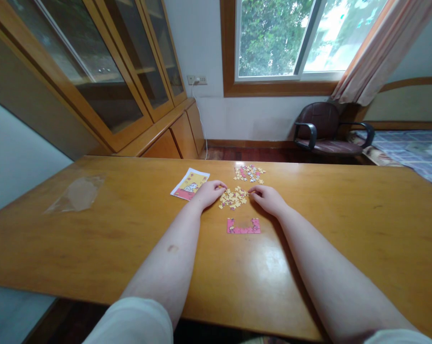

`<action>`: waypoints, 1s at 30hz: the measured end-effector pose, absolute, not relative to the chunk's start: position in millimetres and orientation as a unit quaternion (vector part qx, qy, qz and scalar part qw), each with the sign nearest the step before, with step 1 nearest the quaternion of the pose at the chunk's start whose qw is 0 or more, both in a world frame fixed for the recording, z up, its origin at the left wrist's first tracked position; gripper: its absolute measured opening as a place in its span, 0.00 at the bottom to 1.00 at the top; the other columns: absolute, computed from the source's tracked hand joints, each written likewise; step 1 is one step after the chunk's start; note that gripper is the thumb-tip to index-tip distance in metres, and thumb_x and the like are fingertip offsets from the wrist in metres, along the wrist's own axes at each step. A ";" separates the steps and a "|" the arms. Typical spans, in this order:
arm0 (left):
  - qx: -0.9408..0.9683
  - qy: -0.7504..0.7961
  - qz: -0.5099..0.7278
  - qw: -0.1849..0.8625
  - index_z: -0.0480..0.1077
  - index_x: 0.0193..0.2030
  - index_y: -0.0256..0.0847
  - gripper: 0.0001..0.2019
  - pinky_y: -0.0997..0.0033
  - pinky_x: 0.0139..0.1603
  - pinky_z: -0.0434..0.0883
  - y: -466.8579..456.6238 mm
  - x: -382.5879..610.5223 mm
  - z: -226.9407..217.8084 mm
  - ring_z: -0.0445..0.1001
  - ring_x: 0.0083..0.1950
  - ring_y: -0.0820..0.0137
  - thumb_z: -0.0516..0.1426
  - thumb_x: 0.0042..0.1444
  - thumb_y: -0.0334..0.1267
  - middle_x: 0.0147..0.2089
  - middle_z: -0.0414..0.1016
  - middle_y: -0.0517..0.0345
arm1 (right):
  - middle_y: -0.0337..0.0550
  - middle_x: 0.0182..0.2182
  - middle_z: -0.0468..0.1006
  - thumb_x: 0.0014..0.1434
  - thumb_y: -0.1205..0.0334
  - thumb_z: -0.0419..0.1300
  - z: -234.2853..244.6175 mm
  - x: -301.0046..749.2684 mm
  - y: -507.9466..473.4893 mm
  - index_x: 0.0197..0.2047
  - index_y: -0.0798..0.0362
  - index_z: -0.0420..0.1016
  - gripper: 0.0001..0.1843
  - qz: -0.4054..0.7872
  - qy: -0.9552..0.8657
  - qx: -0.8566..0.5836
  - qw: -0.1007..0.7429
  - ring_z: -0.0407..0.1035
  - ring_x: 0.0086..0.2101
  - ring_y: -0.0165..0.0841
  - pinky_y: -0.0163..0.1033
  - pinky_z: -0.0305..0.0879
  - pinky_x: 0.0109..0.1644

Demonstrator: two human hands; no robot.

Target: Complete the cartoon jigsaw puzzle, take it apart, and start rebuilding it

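Observation:
Between my hands lies a loose pile of yellow jigsaw puzzle pieces (233, 198). My left hand (209, 192) rests at the pile's left edge, thumb and fingers curved with a small gap between them. On the right edge is my right hand (268, 198), its fingers bent and drawn together at the outer pieces; whatever is at its fingertips is too small to make out. Nearer to me lies a partly joined pink puzzle section (243, 230), with a notch in its upper side. A picture sheet (190, 184) in yellow and pink lies partly behind my left hand.
A second group of mixed pink, yellow and pale pieces (249, 173) lies near the far table edge. Clear plastic wrapping (78, 193) is at the left of the wooden table (345, 229). Beyond stand a glass-door cabinet (144, 71) and a chair (319, 126).

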State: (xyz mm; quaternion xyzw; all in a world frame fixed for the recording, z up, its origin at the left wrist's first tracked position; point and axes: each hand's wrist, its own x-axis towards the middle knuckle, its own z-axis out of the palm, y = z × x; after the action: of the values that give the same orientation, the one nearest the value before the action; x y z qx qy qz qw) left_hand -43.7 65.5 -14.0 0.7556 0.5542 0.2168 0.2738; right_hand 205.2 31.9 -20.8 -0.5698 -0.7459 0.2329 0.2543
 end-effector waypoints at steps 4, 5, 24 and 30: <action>0.747 0.552 0.232 0.288 0.77 0.40 0.43 0.15 0.71 0.35 0.64 66.8 -47.8 -13.9 0.69 0.32 0.68 0.54 0.53 0.45 0.30 0.74 0.60 | 0.40 0.27 0.76 0.56 0.62 0.54 -21.1 205.3 32.3 0.40 0.52 0.78 0.12 0.236 -0.743 -0.574 0.252 0.67 0.28 0.30 0.35 0.61 0.36; 0.742 0.554 0.243 0.288 0.77 0.40 0.42 0.14 0.71 0.35 0.64 67.1 -48.2 -14.1 0.69 0.32 0.69 0.53 0.53 0.45 0.30 0.74 0.60 | 0.40 0.27 0.76 0.56 0.62 0.54 -21.3 205.4 32.4 0.40 0.52 0.78 0.13 0.236 -0.742 -0.575 0.253 0.67 0.28 0.30 0.35 0.61 0.35; 0.790 0.491 0.165 0.327 0.76 0.46 0.45 0.18 0.74 0.28 0.57 62.4 -46.8 -8.1 0.62 0.27 0.73 0.58 0.49 0.46 0.24 0.65 0.63 | 0.40 0.27 0.76 0.56 0.61 0.54 -23.0 205.9 33.3 0.40 0.52 0.77 0.12 0.227 -0.743 -0.573 0.263 0.67 0.28 0.30 0.35 0.60 0.34; 0.811 0.478 0.123 0.315 0.77 0.46 0.45 0.20 0.75 0.30 0.59 62.6 -46.8 -7.2 0.65 0.29 0.73 0.59 0.48 0.49 0.29 0.70 0.61 | 0.40 0.28 0.77 0.56 0.61 0.55 -21.4 205.1 32.8 0.39 0.52 0.78 0.12 0.227 -0.741 -0.579 0.255 0.68 0.29 0.31 0.35 0.61 0.35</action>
State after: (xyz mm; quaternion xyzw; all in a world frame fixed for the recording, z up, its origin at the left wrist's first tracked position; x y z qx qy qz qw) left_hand -46.8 62.6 -7.2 0.8111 0.4775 0.1232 0.3145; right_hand 205.1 32.8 -21.4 -0.5786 -0.7409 0.2269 0.2546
